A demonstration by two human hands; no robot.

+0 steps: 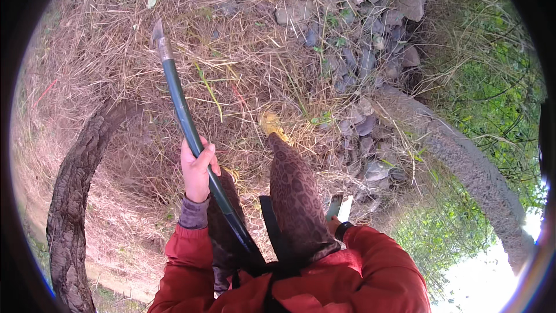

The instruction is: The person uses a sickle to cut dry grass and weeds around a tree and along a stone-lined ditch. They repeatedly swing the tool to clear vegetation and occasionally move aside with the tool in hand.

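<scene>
My left hand (200, 167) is closed around a long dark green pole (184, 115), which slants up and away across the dry grass. At the pole's far end is a metal collar with a short pointed blade (158, 32). Its near end reaches back to my waist, beside a black strap (270, 226). Low by my right thigh, my right hand (333, 225) is partly hidden by my leg and sleeve. It grips a flat pale green object (335, 207); a whitish flat piece (345, 208) lies right beside it. What these are I cannot tell.
A rough-barked tree trunk (71, 191) rises at the left, and a grey trunk or post (464, 161) curves at the right. Loose stones (367, 58) are heaped ahead to the right. Dry grass covers the ground around my yellow shoe (273, 122); green shrubs (491, 82) stand beyond the stones.
</scene>
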